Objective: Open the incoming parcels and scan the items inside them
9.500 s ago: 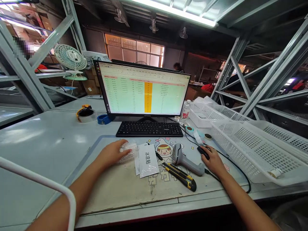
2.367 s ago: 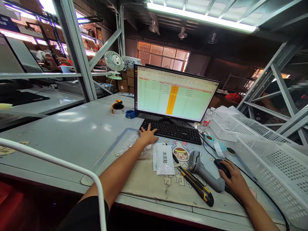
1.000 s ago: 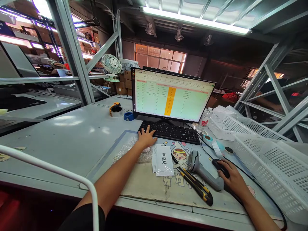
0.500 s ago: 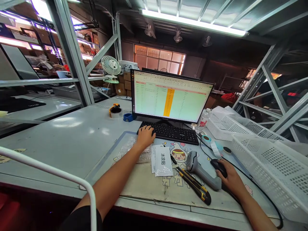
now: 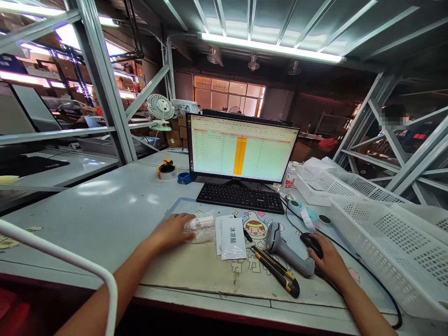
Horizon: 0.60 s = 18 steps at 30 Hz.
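My left hand (image 5: pixel 173 228) lies over the left end of a clear bubble-wrap packet (image 5: pixel 205 231), fingers stretched out and thumb apart. Something whitish shows inside the wrap; whether the hand bears any of its weight is not visible. Under my right hand (image 5: pixel 331 261) is a black computer mouse (image 5: pixel 311 245), with the fingers curved round it. White printed packets (image 5: pixel 231 238) lie flat beside the bubble wrap. Between them and the mouse rest a black-and-yellow utility knife (image 5: pixel 275 268) and a grey barcode scanner (image 5: pixel 289 252). Behind is a black keyboard (image 5: pixel 241 197).
A monitor (image 5: pixel 241 151) showing a spreadsheet stands at the back. White perforated baskets (image 5: pixel 381 238) line the right side, with tape rolls (image 5: pixel 296 204) nearby. More tape (image 5: pixel 167 170) sits left of the monitor. A white curved bar (image 5: pixel 70 254) crosses the lower left. A cable runs past the mouse.
My left hand has left the keyboard and come down and left onto the bubble-wrap packet. My right hand stays on the mouse. The view has shifted slightly.
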Each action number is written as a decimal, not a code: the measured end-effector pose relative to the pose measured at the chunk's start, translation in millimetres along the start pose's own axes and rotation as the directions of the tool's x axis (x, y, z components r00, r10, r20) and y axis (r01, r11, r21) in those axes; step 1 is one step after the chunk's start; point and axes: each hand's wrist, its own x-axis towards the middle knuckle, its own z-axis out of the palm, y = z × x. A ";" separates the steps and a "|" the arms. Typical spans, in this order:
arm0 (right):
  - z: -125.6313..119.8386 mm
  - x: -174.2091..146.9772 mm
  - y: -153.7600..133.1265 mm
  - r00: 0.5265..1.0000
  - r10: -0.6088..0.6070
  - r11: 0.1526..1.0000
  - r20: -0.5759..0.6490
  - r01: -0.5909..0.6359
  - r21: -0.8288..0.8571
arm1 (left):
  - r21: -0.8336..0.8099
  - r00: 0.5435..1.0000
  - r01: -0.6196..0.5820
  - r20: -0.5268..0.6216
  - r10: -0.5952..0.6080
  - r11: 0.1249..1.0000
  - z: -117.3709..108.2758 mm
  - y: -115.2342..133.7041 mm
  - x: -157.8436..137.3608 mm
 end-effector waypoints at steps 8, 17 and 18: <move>2.4 1.8 1.9 1.000 -0.001 1.000 0.003 0.001 0.008 | -0.148 0.995 -0.078 -0.078 0.067 0.986 14.4 -8.8 -20.5; -2.2 7.8 -2.7 0.997 0.056 0.994 0.044 -0.060 0.091 | -0.537 0.898 -0.220 -0.437 -0.045 0.815 -8.6 28.2 -45.5; -8.0 12.3 -7.9 0.998 0.065 0.991 0.026 -0.068 0.119 | -0.579 0.901 -0.222 -0.430 -0.062 0.785 -9.5 36.8 -48.6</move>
